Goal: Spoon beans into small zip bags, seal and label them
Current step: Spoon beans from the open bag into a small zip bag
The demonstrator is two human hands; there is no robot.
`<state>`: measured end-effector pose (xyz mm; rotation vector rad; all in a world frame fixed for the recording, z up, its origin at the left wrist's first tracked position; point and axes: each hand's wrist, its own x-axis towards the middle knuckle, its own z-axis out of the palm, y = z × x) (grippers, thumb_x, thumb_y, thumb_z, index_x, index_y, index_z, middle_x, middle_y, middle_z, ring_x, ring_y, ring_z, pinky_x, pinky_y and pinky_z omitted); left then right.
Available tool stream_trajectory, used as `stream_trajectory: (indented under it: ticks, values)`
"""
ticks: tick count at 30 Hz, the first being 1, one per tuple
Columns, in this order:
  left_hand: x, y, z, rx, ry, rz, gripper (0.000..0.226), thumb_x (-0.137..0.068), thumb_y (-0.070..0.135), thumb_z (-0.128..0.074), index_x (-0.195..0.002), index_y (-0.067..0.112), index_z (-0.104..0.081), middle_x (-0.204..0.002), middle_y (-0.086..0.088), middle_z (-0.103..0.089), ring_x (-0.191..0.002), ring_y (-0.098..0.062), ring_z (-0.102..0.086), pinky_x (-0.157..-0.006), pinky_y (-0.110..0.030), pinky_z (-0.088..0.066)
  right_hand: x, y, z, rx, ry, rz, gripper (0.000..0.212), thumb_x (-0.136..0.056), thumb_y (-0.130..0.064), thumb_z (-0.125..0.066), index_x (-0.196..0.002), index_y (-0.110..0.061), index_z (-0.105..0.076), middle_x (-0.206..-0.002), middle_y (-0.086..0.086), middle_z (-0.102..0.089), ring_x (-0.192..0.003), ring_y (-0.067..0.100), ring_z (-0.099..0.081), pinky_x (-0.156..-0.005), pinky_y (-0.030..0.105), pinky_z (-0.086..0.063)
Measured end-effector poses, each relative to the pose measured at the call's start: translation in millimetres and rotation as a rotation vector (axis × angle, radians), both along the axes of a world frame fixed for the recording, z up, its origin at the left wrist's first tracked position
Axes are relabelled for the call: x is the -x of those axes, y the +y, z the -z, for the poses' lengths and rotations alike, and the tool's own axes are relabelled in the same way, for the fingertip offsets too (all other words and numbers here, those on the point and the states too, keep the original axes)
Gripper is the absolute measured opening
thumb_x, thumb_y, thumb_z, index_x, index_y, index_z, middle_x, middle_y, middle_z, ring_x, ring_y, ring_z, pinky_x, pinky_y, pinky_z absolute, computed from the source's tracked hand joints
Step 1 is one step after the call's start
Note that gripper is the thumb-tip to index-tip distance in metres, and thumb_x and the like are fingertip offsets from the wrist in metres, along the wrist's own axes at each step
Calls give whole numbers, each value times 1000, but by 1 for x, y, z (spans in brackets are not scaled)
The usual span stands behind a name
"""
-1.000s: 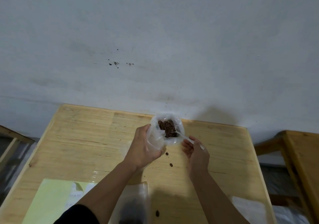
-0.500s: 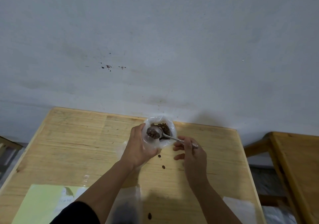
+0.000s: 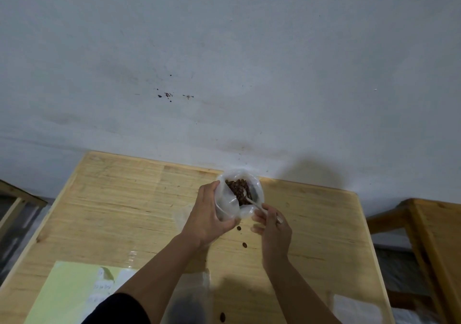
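A pale green sheet (image 3: 67, 293) with small white labels is lying flat at the near left corner of the wooden table (image 3: 119, 206), whose grain is running in long streaks. Broad bare wood is lying open between the sheet and the far edge by the grey wall (image 3: 224, 49). The left hand (image 3: 208, 214) is curling round the side of a thin, crinkled clear plastic bag (image 3: 228, 205), holding its round mouth open. Dark brown beans (image 3: 237, 188) are heaped inside. The right hand (image 3: 273, 226) is pinching the handle of a slim metal spoon (image 3: 252, 202), its bowl dipping into the beans. Loose beans (image 3: 245, 244) are lying on the wood between the wrists. A flat clear bag (image 3: 356, 308) is resting near the right edge, and another wooden frame (image 3: 436, 236) is standing just beyond it.
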<state>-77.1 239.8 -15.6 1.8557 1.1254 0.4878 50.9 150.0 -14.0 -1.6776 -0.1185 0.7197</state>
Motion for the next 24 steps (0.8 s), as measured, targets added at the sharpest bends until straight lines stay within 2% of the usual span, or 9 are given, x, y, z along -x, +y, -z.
stream_trajectory:
  ticks: [3,6,13,21,24]
  values:
    - [1,1,1,4,-6,-6,104,-61,50,-82,-142,29,-20,-135,14,-26,-118,-3,-36,-97,-17,-37,-2,6,-5,-72,251,84,21,-97,-14,-45,-97,-6,-65,-76,10,-71,-62,15,-67,-47,22,-50]
    - [2,3,1,5,-3,-10,103,-61,50,-82,-141,30,-21,-136,13,-27,-117,-3,-37,-96,-17,-37,-4,3,-15,-124,289,128,23,-97,-17,-44,-94,-8,-65,-81,11,-71,-65,14,-68,-49,21,-51]
    - [2,7,4,6,0,-15,105,-60,49,-83,-143,25,-23,-137,10,-28,-119,-3,-35,-100,-18,-34,-9,-14,-45,-149,202,93,26,-98,-20,-42,-94,-11,-66,-87,12,-71,-71,14,-69,-48,20,-50]
    - [0,7,2,11,7,-2,105,-59,51,-82,-143,26,-22,-137,9,-28,-119,-6,-38,-104,-28,-40,-5,-20,-61,-131,166,3,28,-99,-20,-40,-96,-8,-65,-85,13,-71,-70,16,-68,-47,21,-50]
    - [0,9,3,19,0,-2,105,-59,50,-82,-143,26,-22,-138,8,-27,-120,-7,-37,-104,-27,-40,0,-22,-64,-130,-26,-127,27,-99,-17,-40,-98,-8,-66,-81,8,-72,-71,15,-68,-46,22,-50]
